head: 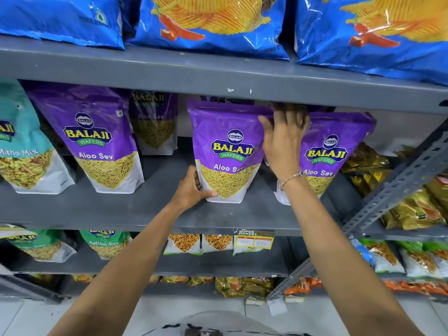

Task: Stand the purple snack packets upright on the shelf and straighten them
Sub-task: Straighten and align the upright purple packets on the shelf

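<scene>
Several purple Aloo Sev packets stand on the grey middle shelf (150, 209). The middle packet (226, 144) stands upright; my left hand (191, 187) grips its lower left corner. My right hand (283, 141) lies against that packet's upper right edge, fingers reaching up behind its top, between it and the right packet (339, 146). The right packet stands partly hidden behind my right wrist. A left packet (97, 137) leans slightly, and another purple packet (154, 122) stands further back between the left and middle ones.
A teal Mitha Mix packet (21, 146) stands at the far left. Blue chip bags (211, 23) fill the shelf above. Gold packets (388, 185) sit right of a slanted grey metal brace (397, 185). Lower shelves hold green and white packets, with a price tag (253, 241).
</scene>
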